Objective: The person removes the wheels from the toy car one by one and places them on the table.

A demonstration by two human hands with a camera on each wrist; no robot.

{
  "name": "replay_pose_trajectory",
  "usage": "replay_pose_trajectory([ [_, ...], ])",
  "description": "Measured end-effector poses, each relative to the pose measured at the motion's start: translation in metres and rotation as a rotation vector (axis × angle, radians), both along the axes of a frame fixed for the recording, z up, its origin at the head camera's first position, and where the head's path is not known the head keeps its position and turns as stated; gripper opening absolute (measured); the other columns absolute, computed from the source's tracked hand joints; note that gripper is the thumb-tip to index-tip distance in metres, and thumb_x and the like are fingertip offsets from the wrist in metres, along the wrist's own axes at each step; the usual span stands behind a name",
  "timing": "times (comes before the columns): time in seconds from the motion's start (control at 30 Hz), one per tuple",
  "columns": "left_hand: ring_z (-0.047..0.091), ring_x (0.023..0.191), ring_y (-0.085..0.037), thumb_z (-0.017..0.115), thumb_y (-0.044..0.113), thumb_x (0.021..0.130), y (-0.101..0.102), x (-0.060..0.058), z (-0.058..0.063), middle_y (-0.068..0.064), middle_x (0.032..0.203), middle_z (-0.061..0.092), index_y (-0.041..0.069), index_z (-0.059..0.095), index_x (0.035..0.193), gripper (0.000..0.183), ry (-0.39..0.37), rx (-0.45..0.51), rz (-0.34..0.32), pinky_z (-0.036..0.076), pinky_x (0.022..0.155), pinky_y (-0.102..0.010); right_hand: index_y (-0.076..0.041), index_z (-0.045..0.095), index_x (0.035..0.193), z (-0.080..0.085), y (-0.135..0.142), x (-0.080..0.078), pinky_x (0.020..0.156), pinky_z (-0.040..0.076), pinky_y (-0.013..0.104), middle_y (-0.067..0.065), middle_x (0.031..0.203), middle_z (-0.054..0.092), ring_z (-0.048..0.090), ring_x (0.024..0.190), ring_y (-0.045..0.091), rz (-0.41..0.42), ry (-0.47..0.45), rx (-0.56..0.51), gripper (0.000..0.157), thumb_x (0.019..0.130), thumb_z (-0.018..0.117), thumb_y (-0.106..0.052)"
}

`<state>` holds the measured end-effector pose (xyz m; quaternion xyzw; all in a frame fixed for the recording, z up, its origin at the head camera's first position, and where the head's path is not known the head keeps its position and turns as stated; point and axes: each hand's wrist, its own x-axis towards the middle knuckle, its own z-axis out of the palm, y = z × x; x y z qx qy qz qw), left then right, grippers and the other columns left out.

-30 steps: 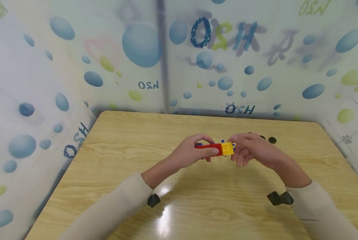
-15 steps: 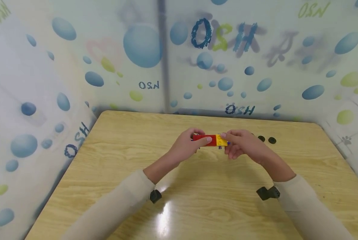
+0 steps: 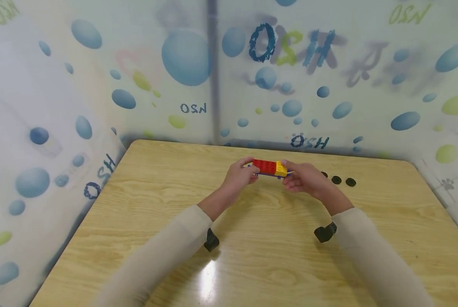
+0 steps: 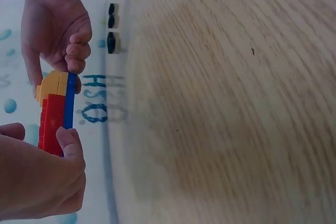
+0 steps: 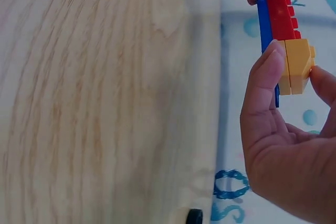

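A toy-brick vehicle is held up between both hands over the far part of the table. It has a studded red brick, a yellow end section on the right and a thin blue base underneath. My left hand grips the red end, its thumb against the side in the left wrist view. At the other end my right hand pinches the yellow bricks between thumb and finger. Fingers hide part of both ends.
Several black wheels stand in a row on the wooden table, just beyond and right of my right hand. A patterned wall rises behind the table's far edge. A small black camera sits at each wrist.
Both hands have moved farther away with the toy vehicle, and it has tilted so its red studs show. My right hand has closed in from the right and now pinches the yellow end.
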<state>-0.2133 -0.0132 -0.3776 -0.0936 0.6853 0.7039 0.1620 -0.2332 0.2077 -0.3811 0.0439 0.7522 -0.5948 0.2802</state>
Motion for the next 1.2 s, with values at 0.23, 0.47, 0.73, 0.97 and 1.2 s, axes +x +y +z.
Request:
replay_pose_trajectory([
  [0.23, 0.062, 0.111, -0.032, 0.057, 0.012, 0.094, 0.004, -0.019, -0.021, -0.014, 0.135, 0.055, 0.007, 0.044, 0.145, 0.053, -0.054, 0.03, 0.025, 0.05, 0.097, -0.038, 0.0, 0.031, 0.147, -0.02, -0.005, -0.018, 0.076, 0.057, 0.03, 0.009, 0.089, 0.067, 0.066, 0.071, 0.015, -0.049, -0.04, 0.025, 0.072, 0.098, 0.049, -0.051],
  [0.47, 0.062, 0.107, -0.03, 0.055, 0.01, 0.092, 0.007, -0.029, -0.033, -0.013, 0.144, 0.049, 0.007, 0.044, 0.146, 0.055, -0.077, -0.005, 0.013, 0.051, 0.095, -0.036, -0.001, 0.028, 0.149, -0.034, -0.013, -0.024, 0.074, 0.057, 0.029, 0.011, 0.093, 0.067, 0.068, 0.074, 0.016, -0.114, -0.066, 0.041, 0.071, 0.1, 0.048, -0.048],
  [0.73, 0.066, 0.095, -0.022, 0.054, 0.015, 0.092, 0.011, -0.031, -0.034, -0.01, 0.139, 0.055, 0.01, 0.041, 0.148, 0.057, -0.015, -0.186, -0.001, 0.052, 0.085, -0.033, -0.002, 0.029, 0.149, -0.028, -0.023, -0.024, 0.072, 0.058, 0.03, 0.012, 0.094, 0.067, 0.068, 0.073, 0.017, -0.141, -0.074, 0.06, 0.069, 0.1, 0.047, -0.047],
  [0.97, 0.063, 0.088, -0.02, 0.053, 0.018, 0.093, 0.012, -0.033, -0.034, -0.01, 0.132, 0.057, 0.007, 0.04, 0.148, 0.057, -0.018, -0.229, -0.005, 0.052, 0.078, -0.028, -0.001, 0.024, 0.151, -0.03, -0.026, -0.025, 0.07, 0.058, 0.03, 0.01, 0.089, 0.067, 0.069, 0.071, 0.017, -0.143, -0.069, 0.058, 0.071, 0.101, 0.046, -0.046],
  [1.2, 0.061, 0.099, -0.021, 0.053, 0.021, 0.094, 0.007, -0.032, -0.031, -0.01, 0.14, 0.052, 0.007, 0.036, 0.149, 0.059, -0.014, -0.318, -0.021, 0.051, 0.086, -0.033, 0.0, 0.027, 0.148, -0.03, -0.02, -0.023, 0.072, 0.058, 0.03, 0.01, 0.093, 0.067, 0.068, 0.073, 0.016, -0.089, -0.044, 0.071, 0.07, 0.1, 0.046, -0.047],
])
